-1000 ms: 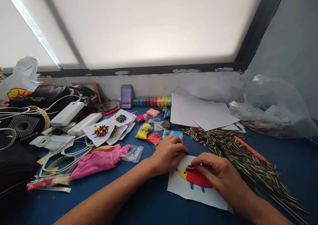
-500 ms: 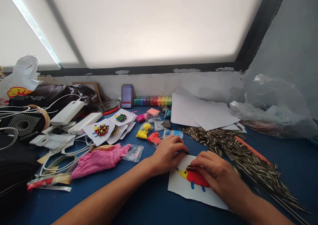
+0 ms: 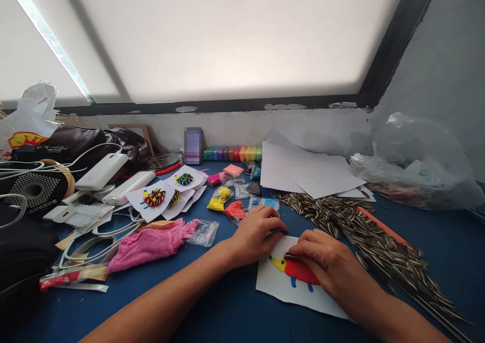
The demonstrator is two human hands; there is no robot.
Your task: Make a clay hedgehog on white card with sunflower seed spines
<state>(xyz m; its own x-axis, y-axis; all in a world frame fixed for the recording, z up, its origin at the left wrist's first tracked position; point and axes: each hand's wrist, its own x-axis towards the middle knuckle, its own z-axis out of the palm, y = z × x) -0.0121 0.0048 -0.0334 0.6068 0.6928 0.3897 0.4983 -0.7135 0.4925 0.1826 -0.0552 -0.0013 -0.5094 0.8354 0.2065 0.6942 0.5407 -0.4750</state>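
Right hand (image 3: 330, 256) shifted slightly, grip pinching seed (image 3: 291, 256) at red shape (image 3: 299, 271); left grip (image 3: 258, 234) unclear.

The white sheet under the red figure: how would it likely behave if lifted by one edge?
The white sheet would probably flex, since it looks like thin paper with a wavy near edge. It may sag under the red figure, which looks raised and covers only part of it. The figure's doughy look suggests it might dent if gripped.
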